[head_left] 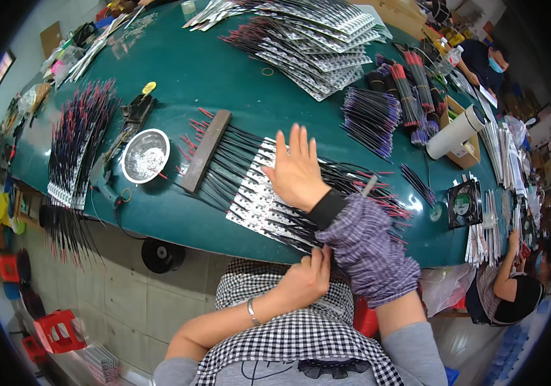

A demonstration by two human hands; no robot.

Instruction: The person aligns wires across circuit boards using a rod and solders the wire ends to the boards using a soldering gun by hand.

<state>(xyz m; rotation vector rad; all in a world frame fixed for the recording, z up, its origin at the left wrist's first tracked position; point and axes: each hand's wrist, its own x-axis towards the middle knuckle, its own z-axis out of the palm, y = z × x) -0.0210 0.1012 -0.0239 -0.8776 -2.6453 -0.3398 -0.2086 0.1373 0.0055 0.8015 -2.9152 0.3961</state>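
My right hand (298, 170) lies palm down with fingers stretched out over a white circuit board panel (244, 204). Rows of black wires with red tips (220, 186) run out from both sides of the panel. My left hand (307, 278) is closed in a pinch at the table's front edge, by the panel's near corner; what its fingertips hold is too small to make out. A brown bar (206, 151) rests across the wires left of the panel. My right forearm wears a purple checked sleeve (375, 238) that covers part of the wires.
A white-rimmed bowl (146, 156) of pale bits stands left, beside a soldering tool (105, 183). Wired panels (79, 148) are heaped far left, others (320, 51) at the back. Wire bundles (372, 119), a white flask (455, 133) and a small fan (464, 203) sit right.
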